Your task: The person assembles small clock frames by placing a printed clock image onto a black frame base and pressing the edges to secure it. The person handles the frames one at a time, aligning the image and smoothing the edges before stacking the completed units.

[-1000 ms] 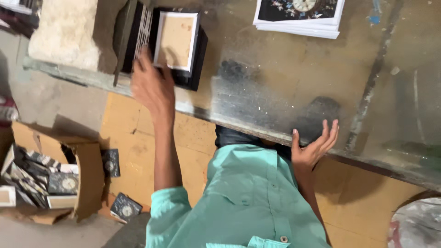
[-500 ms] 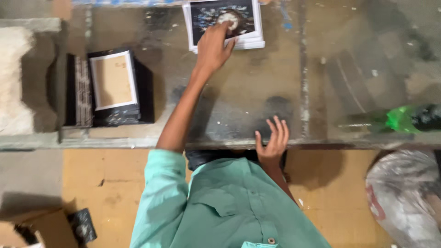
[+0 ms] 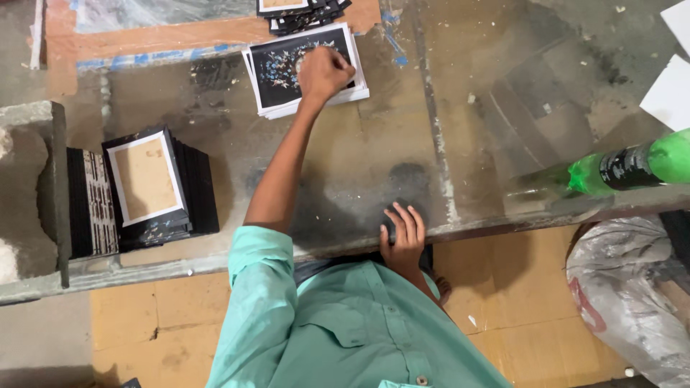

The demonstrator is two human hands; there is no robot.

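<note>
Reference landmark: the worn grey worktable [image 3: 374,165], seen from above.

Left hand [image 3: 325,72]: the arm reaches across the worktable to its far side. The hand is curled into a loose fist, fingers bunched and pressing down on the top sheet of a stack of printed sheets [image 3: 305,68]. Whether the fingertips pinch the sheet's edge cannot be told; they are folded under the hand.

Stack of printed sheets: it lies flat near the far edge of the worktable, slightly skewed. The top sheet is black with a pale floral pattern and a white border. Just beyond it, at the far edge, lies a second pile of dark framed pieces [image 3: 302,11], partly cut off by the picture edge.

Right hand [image 3: 404,237]: it rests on the near edge of the worktable, directly in front of the person's torso. The fingers are extended, close together, lying flat on the surface. It holds nothing.

Other items: a stack of black frames [image 3: 147,187] with a tan backing board uppermost sits at the left end of the worktable, near its near edge. A green plastic bottle [image 3: 625,169] lies on its side at the right end. White paper sheets [image 3: 672,93] lie at the far right corner.
</note>
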